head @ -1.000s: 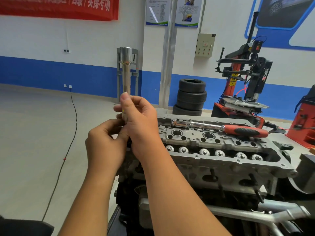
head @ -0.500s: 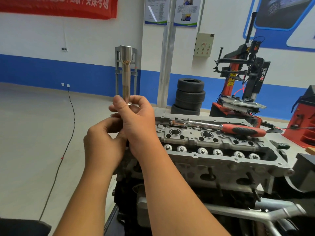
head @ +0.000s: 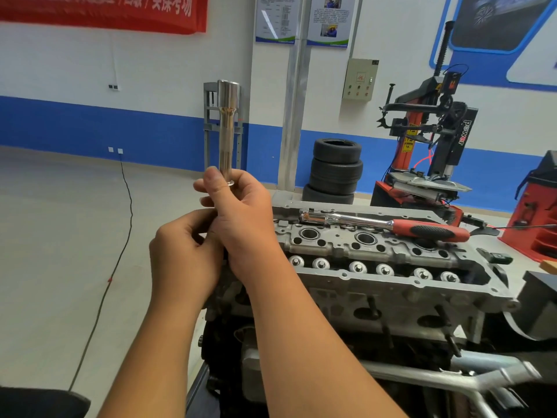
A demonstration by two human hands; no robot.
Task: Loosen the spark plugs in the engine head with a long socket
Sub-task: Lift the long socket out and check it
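A: Socket [head: 226, 128] — long, chrome, upright, wide end on top. Lower end goes into the right hand [head: 238, 212], thumb and fingers curled round it near a small collar.

B: Left hand [head: 184, 254]?

A: Just below and left of the right, touching it. Fingers curled in toward the base of the tool, but what they grip is hidden behind the right hand — cannot tell whether it holds anything.

B: Where's the head [head: 391, 267]?

A: Right of the hands, running from centre to right, top face up. Both hands are over its left end. Socket is above it, not in any hole as far as shown.

B: Plug wells?

A: Two round wells [head: 309, 233] visible along the top, dark inside; plugs themselves not visible. Row of shiny round caps [head: 357, 267] along the near edge.

B: Anything on top?

A: Ratchet [head: 382, 224] with a red and black grip lies flat along the far side of the head, chrome end pointing left, handle to the right. No hand on it.

B: Background?

A: Stack of tyres [head: 336, 167] on the floor behind the head, red and black tyre machine [head: 434, 140] far right, black cable [head: 120, 236] across the floor at left, red banner [head: 102, 10] on the wall.
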